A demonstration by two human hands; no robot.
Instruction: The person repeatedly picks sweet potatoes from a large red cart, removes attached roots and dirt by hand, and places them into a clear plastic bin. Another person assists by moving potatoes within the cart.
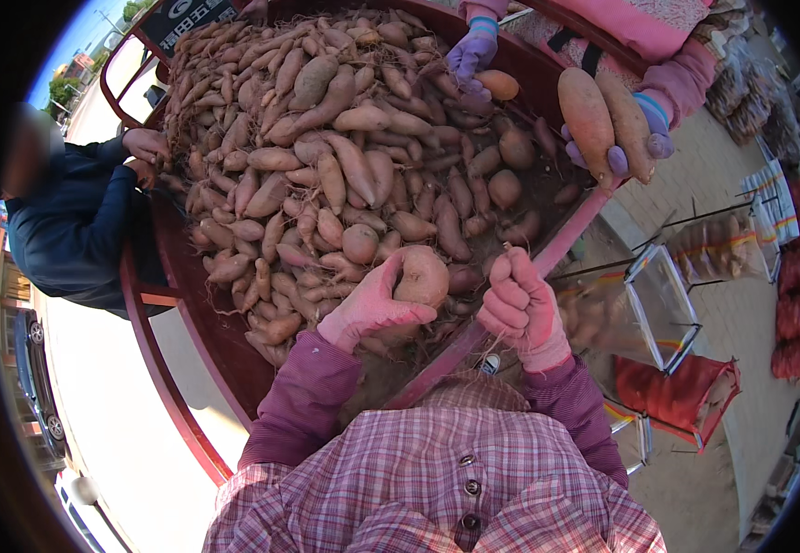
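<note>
My left hand (382, 301), in a pink glove, holds a large round sweet potato (422, 276) above the near corner of the heap. My right hand (523, 304), gloved the same way, is closed into a loose fist beside it, over the red truck-bed edge (465, 345). Thin root hairs hang around this fist; whether anything small is pinched inside is hidden. Beyond both hands spreads a big pile of sweet potatoes (355, 169) with rootlets and soil on them.
Across the bed, a co-worker's purple-gloved hand (622, 142) grips two long sweet potatoes (586, 117); their other hand (472, 59) is at an orange one (498, 84). A person in a dark jacket (78, 221) reaches in from the left. Clear bags on frames (662, 311) and a red bag (676, 397) stand right.
</note>
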